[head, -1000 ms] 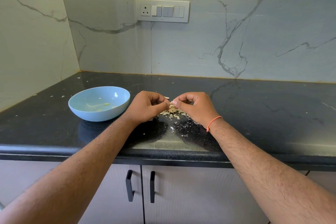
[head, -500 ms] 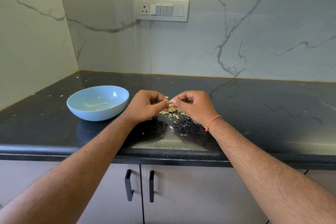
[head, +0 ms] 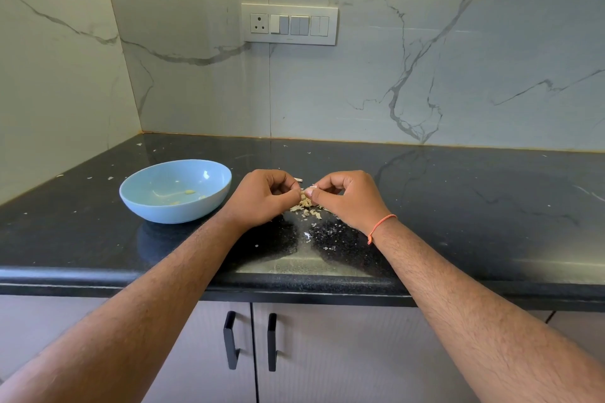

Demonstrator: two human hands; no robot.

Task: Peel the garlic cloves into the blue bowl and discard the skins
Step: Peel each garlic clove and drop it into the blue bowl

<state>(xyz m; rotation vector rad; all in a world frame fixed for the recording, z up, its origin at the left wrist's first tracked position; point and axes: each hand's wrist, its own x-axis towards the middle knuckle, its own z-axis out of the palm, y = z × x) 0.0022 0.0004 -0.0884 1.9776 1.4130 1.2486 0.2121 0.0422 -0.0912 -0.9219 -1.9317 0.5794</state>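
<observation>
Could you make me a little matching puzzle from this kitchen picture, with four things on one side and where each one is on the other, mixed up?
Things:
1. blue bowl
2. garlic clove
3. heap of skins
4. orange thread

Places:
A. around the right wrist
B. on the black counter, under the two hands
C. on the counter, beside the left hand
D. pinched between the fingertips of both hands, the right hand among them

Pairs: 1-C, 2-D, 3-B, 4-A
</observation>
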